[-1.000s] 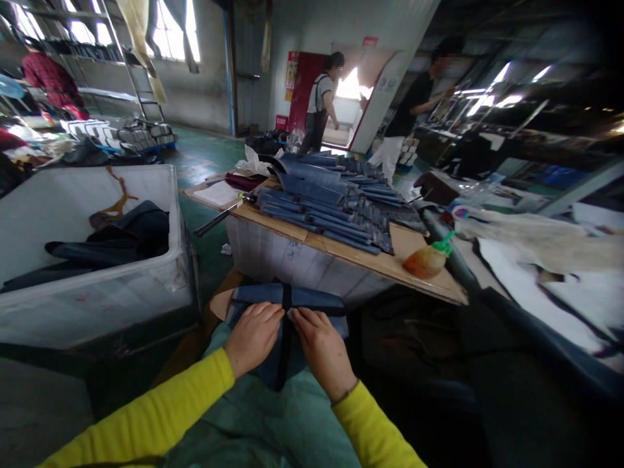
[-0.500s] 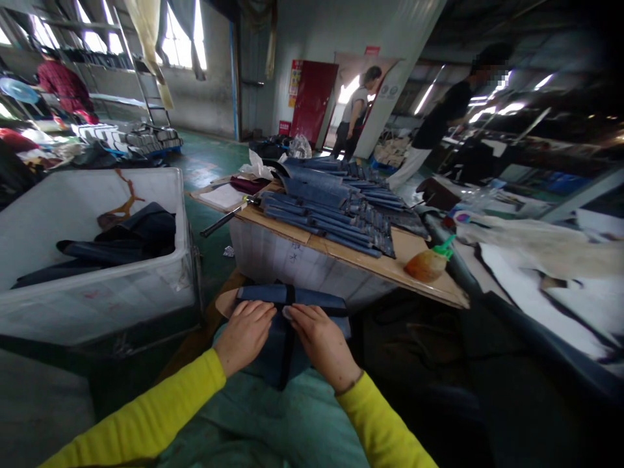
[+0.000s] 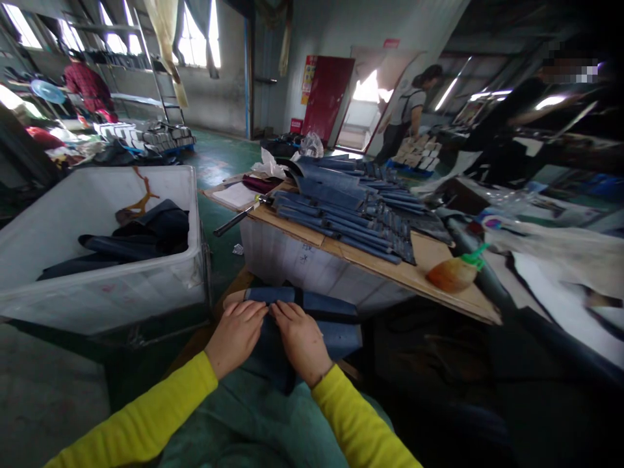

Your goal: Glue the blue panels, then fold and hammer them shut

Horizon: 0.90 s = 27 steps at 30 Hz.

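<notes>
On my lap, over a green apron (image 3: 244,422), lies a dark blue leather-like piece (image 3: 336,331) crossed by black strips. My left hand (image 3: 238,331) grips its left part, fingers together and bent over the folded edge. Close beside it, my right hand (image 3: 299,338) presses and pinches the same edge near the middle black strip, the fingertips of both hands almost touching. Both thumbs are mostly hidden. A pale brown rounded end (image 3: 234,298) shows under the piece at its left.
Ahead, a cardboard-topped bin (image 3: 312,260) bears stacked blue pieces (image 3: 336,208), a dark-handled tool (image 3: 238,218) and an orange-brown glue bottle (image 3: 453,273) with a green nozzle. A white bin (image 3: 97,305) at left holds dark pieces. People (image 3: 407,110) stand behind.
My right hand has shifted left along the piece toward my left hand. The view has turned slightly left, and a person by the doorway has moved right.
</notes>
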Each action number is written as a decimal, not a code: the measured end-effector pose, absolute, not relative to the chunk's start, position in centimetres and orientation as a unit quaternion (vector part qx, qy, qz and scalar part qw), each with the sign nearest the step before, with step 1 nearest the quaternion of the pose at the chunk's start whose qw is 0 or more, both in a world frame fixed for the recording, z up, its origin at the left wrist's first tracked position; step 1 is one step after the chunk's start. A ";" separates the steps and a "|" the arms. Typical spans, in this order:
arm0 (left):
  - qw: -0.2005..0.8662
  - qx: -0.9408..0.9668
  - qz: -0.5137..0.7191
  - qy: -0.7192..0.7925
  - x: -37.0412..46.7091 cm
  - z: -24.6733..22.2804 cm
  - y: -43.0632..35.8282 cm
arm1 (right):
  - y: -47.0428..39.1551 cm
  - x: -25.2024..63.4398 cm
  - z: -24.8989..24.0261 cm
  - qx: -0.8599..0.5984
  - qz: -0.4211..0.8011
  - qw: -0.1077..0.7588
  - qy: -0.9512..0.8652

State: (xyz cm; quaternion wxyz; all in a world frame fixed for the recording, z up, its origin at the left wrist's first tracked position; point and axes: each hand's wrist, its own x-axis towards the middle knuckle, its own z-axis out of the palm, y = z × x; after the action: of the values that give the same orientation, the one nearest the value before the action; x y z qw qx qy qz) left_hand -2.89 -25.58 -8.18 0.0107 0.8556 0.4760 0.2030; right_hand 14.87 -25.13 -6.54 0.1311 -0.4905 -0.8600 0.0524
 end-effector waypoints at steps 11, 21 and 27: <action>0.027 0.821 0.214 0.529 -7.2 -8.9 -25.8 | -23.8 10.1 -6.3 -0.454 0.068 0.114 -0.881; 0.058 0.807 0.251 0.531 -6.4 -9.5 -25.7 | -23.7 9.2 -6.0 -0.446 0.074 0.129 -0.883; 0.048 0.843 0.213 0.492 -5.0 -9.1 -25.5 | -24.3 14.4 -5.7 -0.478 0.050 0.119 -0.869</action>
State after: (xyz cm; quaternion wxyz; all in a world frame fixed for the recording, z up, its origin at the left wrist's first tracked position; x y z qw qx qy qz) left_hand -4.95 -25.46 -9.06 0.0476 0.8431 0.4918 0.2125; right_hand 14.40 -24.34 -5.71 0.1187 -0.4779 -0.8689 0.0503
